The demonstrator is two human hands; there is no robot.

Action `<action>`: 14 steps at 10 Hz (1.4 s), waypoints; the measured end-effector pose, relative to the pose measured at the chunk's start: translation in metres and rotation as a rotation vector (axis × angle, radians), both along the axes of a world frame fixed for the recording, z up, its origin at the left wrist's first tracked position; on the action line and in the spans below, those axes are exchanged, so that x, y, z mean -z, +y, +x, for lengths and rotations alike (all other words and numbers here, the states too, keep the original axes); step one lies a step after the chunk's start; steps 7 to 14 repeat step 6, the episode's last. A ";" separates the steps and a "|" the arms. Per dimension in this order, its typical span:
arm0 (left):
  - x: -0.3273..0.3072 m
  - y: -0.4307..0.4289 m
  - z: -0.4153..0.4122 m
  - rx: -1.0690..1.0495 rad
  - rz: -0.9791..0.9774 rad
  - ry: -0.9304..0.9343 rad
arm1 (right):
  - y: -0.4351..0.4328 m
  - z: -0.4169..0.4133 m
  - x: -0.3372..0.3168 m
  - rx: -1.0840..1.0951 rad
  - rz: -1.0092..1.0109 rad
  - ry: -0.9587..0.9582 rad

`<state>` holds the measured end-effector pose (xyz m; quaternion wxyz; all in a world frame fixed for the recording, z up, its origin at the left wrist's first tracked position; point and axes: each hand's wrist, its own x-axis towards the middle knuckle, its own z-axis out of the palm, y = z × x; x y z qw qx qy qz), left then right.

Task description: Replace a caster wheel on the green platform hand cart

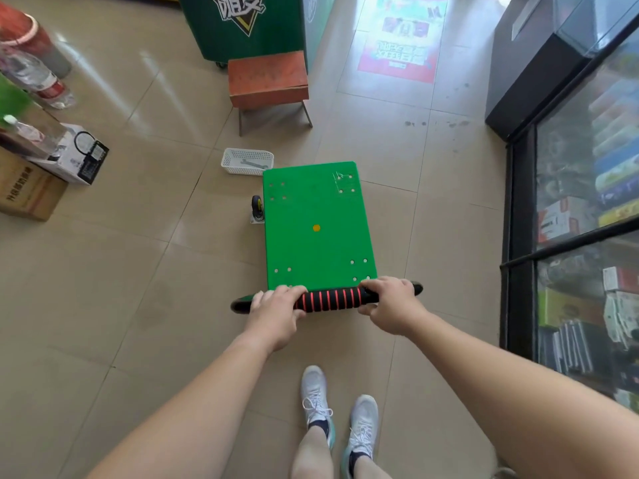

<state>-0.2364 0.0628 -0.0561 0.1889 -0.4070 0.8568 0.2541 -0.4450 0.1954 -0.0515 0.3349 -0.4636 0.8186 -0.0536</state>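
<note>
Standing behind the green platform hand cart [316, 229] and holding its handle [328, 299] at the two ends of the ribbed black-and-red foam grip. Wrapping the left hand [276, 305] over the bar with fingers curled on top, and closing the right hand [390, 302] round it in the same way, with nothing else in either hand. Seeing the deck facing up on the tiled floor, with bolt holes at all four corners. Probably preparing to move or tip the cart for reaching the wheel mounts below, though not being able to tell whether a wheel is missing underneath. For doing it well, likely: pulling evenly with both hands, gripping wide on the bar against twisting, and turning the deck away from its left side. Noting the loose caster wheel [257, 209] on the floor just beside the left edge of the deck, well ahead of the left-hand fingers [294, 292] and not touching them. Noting also, near the front left corner, a white basket [247, 162] with a wrench [254, 164] inside.
</note>
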 end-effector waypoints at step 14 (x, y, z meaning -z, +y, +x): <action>-0.031 -0.053 -0.029 -0.111 -0.085 0.066 | -0.043 -0.020 -0.021 0.183 -0.037 0.045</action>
